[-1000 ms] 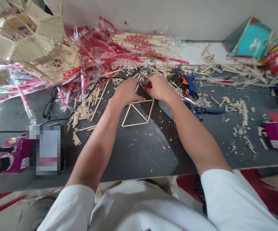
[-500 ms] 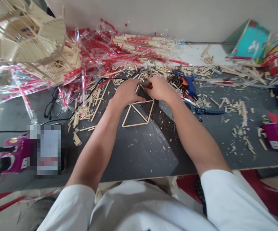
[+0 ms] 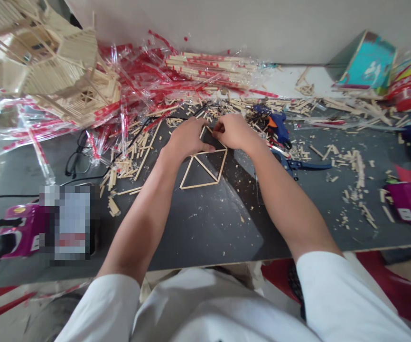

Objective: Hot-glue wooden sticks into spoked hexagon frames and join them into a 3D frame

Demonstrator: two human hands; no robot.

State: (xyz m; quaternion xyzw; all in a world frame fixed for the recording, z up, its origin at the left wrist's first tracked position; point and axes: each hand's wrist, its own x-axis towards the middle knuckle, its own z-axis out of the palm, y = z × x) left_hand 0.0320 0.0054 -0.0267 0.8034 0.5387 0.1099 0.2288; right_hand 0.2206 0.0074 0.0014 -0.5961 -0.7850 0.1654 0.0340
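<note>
The left hand and right hand curl together over the upper tip of a craft-stick frame, fingers on the sticks, though whether either is pinching cannot be told. The frame lies flat on the dark counter, its long axis running front to back and its tip pointing away from the person, with flecked open surface toward the near edge. Stick offcuts heap to its left, a blue glue gun sits past the right hand, and the print on a magenta box is too small to read.
</note>
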